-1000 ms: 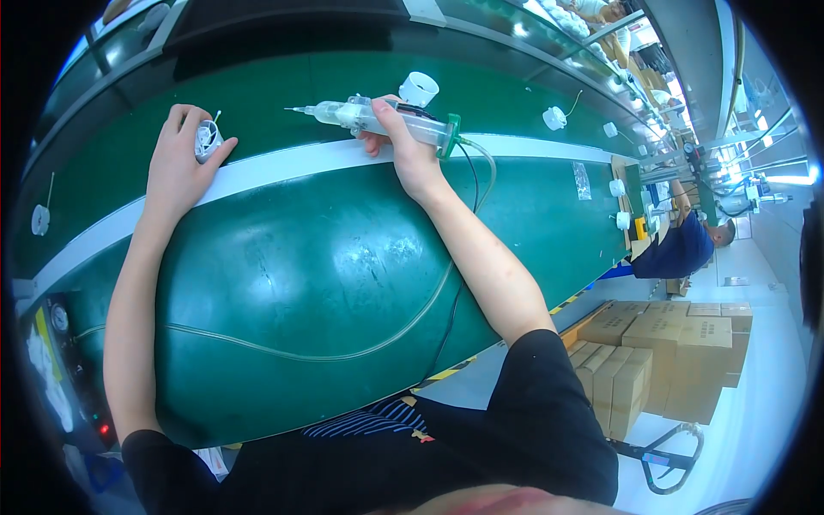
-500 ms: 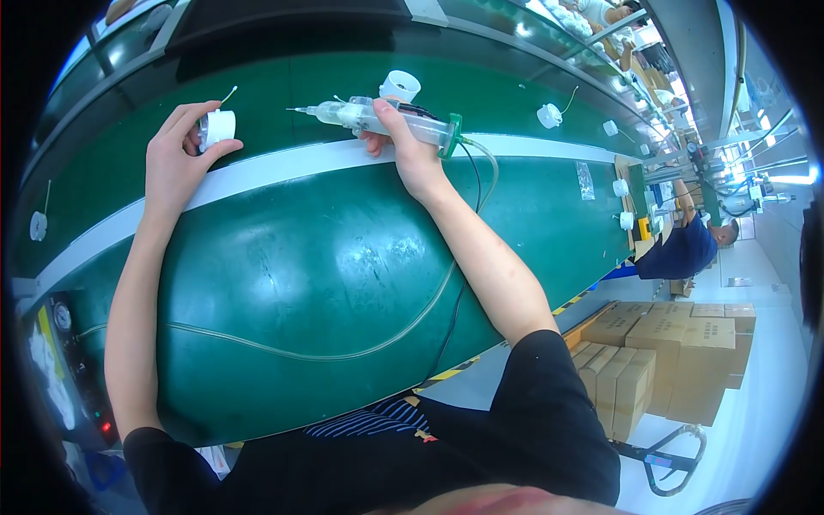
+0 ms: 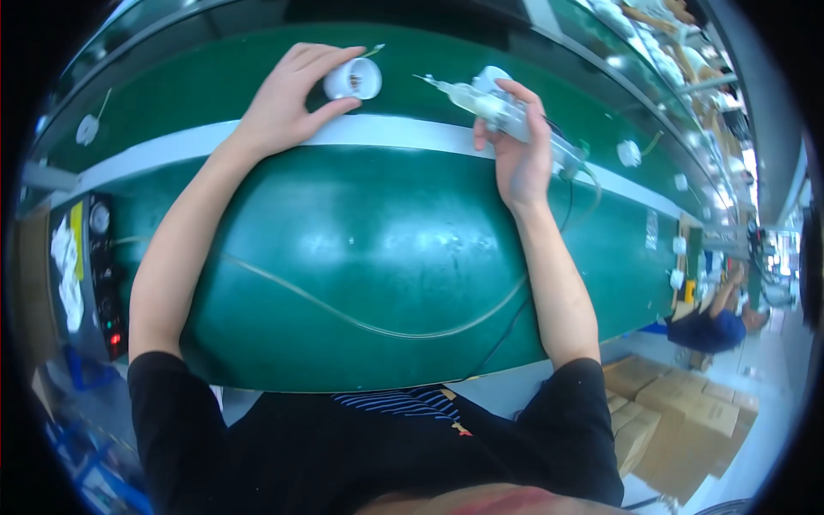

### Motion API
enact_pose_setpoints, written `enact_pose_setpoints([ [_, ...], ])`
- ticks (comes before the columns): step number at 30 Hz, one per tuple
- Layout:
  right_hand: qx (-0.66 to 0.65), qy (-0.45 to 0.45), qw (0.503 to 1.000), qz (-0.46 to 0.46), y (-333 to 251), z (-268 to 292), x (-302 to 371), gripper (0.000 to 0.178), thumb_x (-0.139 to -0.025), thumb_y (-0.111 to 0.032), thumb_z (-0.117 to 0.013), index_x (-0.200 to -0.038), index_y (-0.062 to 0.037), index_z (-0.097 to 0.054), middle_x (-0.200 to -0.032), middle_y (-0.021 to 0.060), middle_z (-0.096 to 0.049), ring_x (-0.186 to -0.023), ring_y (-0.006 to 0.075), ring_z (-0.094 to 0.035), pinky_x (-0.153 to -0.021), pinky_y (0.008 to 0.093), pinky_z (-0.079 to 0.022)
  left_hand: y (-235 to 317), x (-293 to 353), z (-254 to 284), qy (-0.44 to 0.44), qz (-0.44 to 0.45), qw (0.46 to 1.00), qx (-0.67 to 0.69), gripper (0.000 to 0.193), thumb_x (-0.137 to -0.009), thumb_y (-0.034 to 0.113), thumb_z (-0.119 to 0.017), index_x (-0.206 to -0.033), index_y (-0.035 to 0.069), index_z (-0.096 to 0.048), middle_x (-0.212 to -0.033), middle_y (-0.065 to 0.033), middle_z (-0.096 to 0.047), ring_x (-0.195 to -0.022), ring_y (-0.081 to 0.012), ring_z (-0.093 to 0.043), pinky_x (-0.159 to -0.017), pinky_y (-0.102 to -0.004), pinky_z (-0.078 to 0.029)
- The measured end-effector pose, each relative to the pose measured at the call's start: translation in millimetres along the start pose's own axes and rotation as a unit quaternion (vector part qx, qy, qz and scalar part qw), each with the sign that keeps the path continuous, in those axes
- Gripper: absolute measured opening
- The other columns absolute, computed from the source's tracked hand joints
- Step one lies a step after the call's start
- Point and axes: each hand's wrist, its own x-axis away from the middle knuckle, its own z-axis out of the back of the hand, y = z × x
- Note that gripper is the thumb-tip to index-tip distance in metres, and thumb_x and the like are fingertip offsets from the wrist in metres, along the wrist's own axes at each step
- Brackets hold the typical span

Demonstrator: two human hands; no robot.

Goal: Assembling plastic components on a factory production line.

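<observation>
My left hand [image 3: 287, 103] is closed round the rim of a small white cup-shaped part [image 3: 343, 81], fingers behind and thumb in front. The cup's open face shows small brownish pieces inside, and a short pale wire sticks out beyond it. My right hand [image 3: 525, 142] grips a clear dispensing syringe [image 3: 493, 110], its thin needle aimed left toward the cup but well apart from it. A pale hose [image 3: 403, 335] and a dark cable trail from the syringe's back end. Partly hidden behind the syringe stands another white cup-shaped part [image 3: 491, 77].
White parts with wires lie on the green belt at left [image 3: 87, 129] and right [image 3: 629, 154]. A white rail [image 3: 395, 133] crosses the green work surface. At left sits a dark control box [image 3: 101, 283] with a red light. Cartons [image 3: 687, 421] and a co-worker [image 3: 712, 326] are at right.
The view has shifted. My left hand still holds the cup, whose open face is now turned toward me. The syringe is tilted more steeply, its needle end up.
</observation>
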Motion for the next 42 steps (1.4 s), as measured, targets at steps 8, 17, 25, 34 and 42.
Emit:
enact_pose_setpoints([
  [8, 0.109, -0.084, 0.990, -0.016, 12, -10, 5, 0.039, -0.099, -0.027, -0.065, -0.129, -0.0048, -0.056, -0.120, 0.0153, -0.063, -0.103, 0.0258, -0.067, -0.088, 0.0381, -0.055, 0, 5, 2, -0.089, 0.049, 0.969, 0.224, 0.049, -0.091, 0.015, -0.075, -0.137, 0.007, -0.061, -0.129, -0.0144, -0.064, -0.109, -0.0303, -0.066, -0.098, -0.0379, -0.053],
  [17, 0.198, -0.077, 0.977, 0.000, 20, 2, 3, 0.040, -0.096, -0.023, -0.070, -0.129, -0.0046, -0.056, -0.123, 0.0161, -0.064, -0.108, 0.0270, -0.067, -0.094, 0.0412, -0.055, 1, 10, -5, -0.112, 0.071, 0.956, 0.261, 0.050, -0.091, 0.020, -0.077, -0.137, 0.007, -0.061, -0.131, -0.0112, -0.065, -0.120, -0.0279, -0.065, -0.104, -0.0383, -0.055],
  [25, 0.217, -0.084, 0.972, 0.015, 22, 6, 3, 0.039, -0.097, -0.022, -0.069, -0.129, -0.0046, -0.056, -0.124, 0.0159, -0.063, -0.112, 0.0260, -0.065, -0.096, 0.0416, -0.055, 1, 10, -5, -0.123, 0.077, 0.957, 0.250, 0.051, -0.092, 0.022, -0.077, -0.138, 0.008, -0.061, -0.133, -0.0116, -0.064, -0.121, -0.0282, -0.064, -0.101, -0.0390, -0.057],
  [34, 0.212, -0.084, 0.974, 0.007, 19, 3, 4, 0.039, -0.096, -0.022, -0.070, -0.129, -0.0048, -0.055, -0.125, 0.0157, -0.063, -0.114, 0.0254, -0.064, -0.098, 0.0411, -0.055, 1, 10, -6, -0.120, 0.068, 0.960, 0.245, 0.050, -0.093, 0.023, -0.076, -0.138, 0.009, -0.061, -0.133, -0.0118, -0.063, -0.121, -0.0285, -0.064, -0.099, -0.0396, -0.058],
  [42, 0.206, -0.080, 0.975, 0.007, 20, 3, 4, 0.038, -0.097, -0.022, -0.069, -0.128, -0.0049, -0.056, -0.124, 0.0155, -0.063, -0.114, 0.0256, -0.063, -0.097, 0.0410, -0.055, 2, 10, -6, -0.122, 0.077, 0.954, 0.261, 0.049, -0.093, 0.023, -0.076, -0.137, 0.008, -0.061, -0.130, -0.0125, -0.064, -0.120, -0.0279, -0.064, -0.099, -0.0392, -0.058],
])
